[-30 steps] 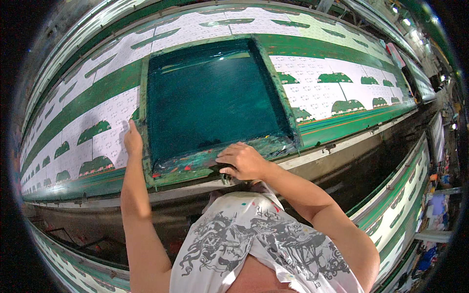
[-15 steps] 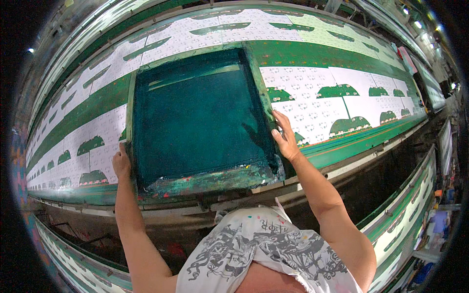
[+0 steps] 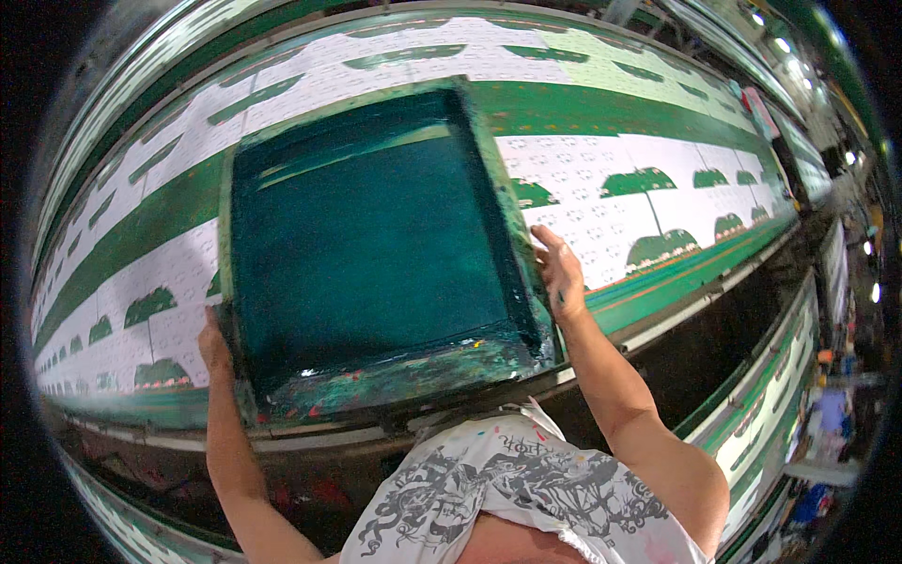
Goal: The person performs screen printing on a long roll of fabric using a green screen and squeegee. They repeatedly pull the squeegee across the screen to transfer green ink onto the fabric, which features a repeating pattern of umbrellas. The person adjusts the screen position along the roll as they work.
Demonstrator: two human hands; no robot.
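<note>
A large screen printing frame (image 3: pixel 366 240) with dark teal ink over its mesh is in front of me, its near edge smeared with paint and close to my body. My left hand (image 3: pixel 216 346) grips its left side, with some fingers hidden behind the rail. On the right side, my right hand (image 3: pixel 562 273) holds the other rail; its fingers are slightly blurred and partly bent round the edge. A pale strip crosses the inked mesh near the far end. Beneath and around the frame, white printed fabric (image 3: pixel 564 155) with small repeating motifs covers the table.
The long green printing table (image 3: pixel 620 113) runs left to right, with dark-green curved shapes between the white pieces. A rail (image 3: pixel 658 320) follows its near edge, and a dark gap separates it from another printed table (image 3: pixel 761 414) at the lower right. Lamps (image 3: pixel 782 44) shine at the upper right.
The frame has come nearer to me and slightly left, its near edge now lower in view and looking larger. Both hands have moved down with it.
</note>
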